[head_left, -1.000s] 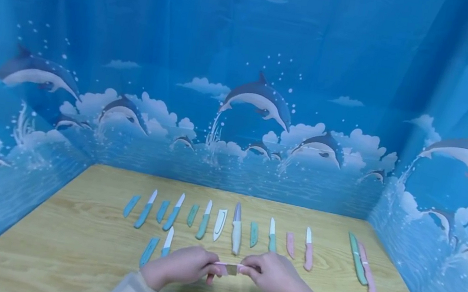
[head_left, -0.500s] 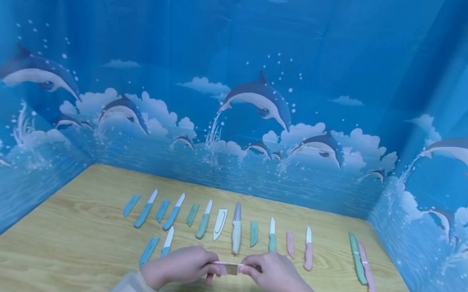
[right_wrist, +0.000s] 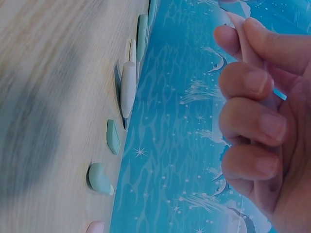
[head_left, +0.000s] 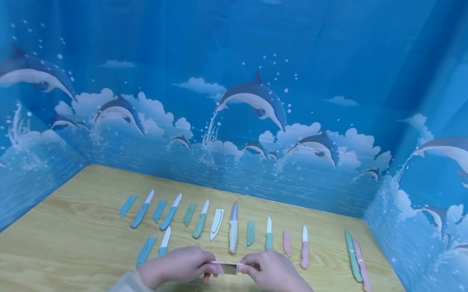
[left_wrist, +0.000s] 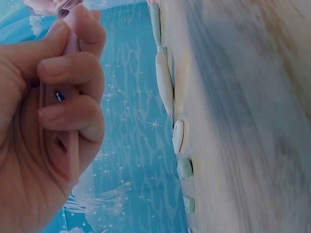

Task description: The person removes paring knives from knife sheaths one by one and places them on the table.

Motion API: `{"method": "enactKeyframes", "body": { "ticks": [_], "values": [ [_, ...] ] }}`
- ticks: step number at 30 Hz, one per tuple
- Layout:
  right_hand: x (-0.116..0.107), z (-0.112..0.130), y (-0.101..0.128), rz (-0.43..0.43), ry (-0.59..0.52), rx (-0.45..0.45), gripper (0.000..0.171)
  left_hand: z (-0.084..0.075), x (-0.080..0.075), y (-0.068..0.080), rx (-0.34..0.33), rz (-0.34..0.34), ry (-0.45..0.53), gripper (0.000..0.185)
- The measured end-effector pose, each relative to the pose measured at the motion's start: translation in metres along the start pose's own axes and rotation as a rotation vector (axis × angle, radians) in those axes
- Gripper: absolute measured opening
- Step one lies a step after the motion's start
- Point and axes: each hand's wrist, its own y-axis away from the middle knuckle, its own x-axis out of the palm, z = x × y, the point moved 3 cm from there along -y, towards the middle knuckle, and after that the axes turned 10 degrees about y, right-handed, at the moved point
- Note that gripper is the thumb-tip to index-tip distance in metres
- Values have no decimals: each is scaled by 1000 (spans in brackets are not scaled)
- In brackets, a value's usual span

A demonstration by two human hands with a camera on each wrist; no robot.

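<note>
Low in the middle of the head view, my left hand (head_left: 183,264) and right hand (head_left: 276,278) meet over the table around a pink knife and its sheath. Fingers of the left hand curl round the pink sheath (left_wrist: 73,155), whose slots show in the left wrist view. My right hand grips the pink handle (right_wrist: 247,46), mostly covered by the fingers. Between the hands a short stretch of bare blade (head_left: 230,269) shows, its tip hidden inside the sheath.
Knives and sheaths lie in a row: blue knife (head_left: 140,215), green knife (head_left: 200,225), white knife (head_left: 233,235), white sheath (head_left: 216,225), pink knife (head_left: 304,254). Closer are a blue sheath (head_left: 146,251) and another blue knife. A green knife (head_left: 353,257) and pink knife (head_left: 362,268) lie far right.
The head view has shifted slightly, so the scene sits a little further left. The hands have drawn slightly apart, and a bit more blade shows between handle and sheath.
</note>
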Motion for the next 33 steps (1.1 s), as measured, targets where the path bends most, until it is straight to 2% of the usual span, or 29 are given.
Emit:
{"method": "enactKeyframes", "body": {
  "ticks": [6,11,18,33],
  "values": [
    [-1,-1,-1,4,-9,3,23,1,-1,1,-2,-1,-23,22],
    [-1,-4,-1,-10,20,-10,21,2,-1,3,4,-4,-20,22],
    [-1,-5,0,-27,50,-26,20,2,-3,3,23,-22,-66,20],
    [-2,-8,2,0,30,23,21,2,-4,4,16,-8,-57,20]
  ]
}}
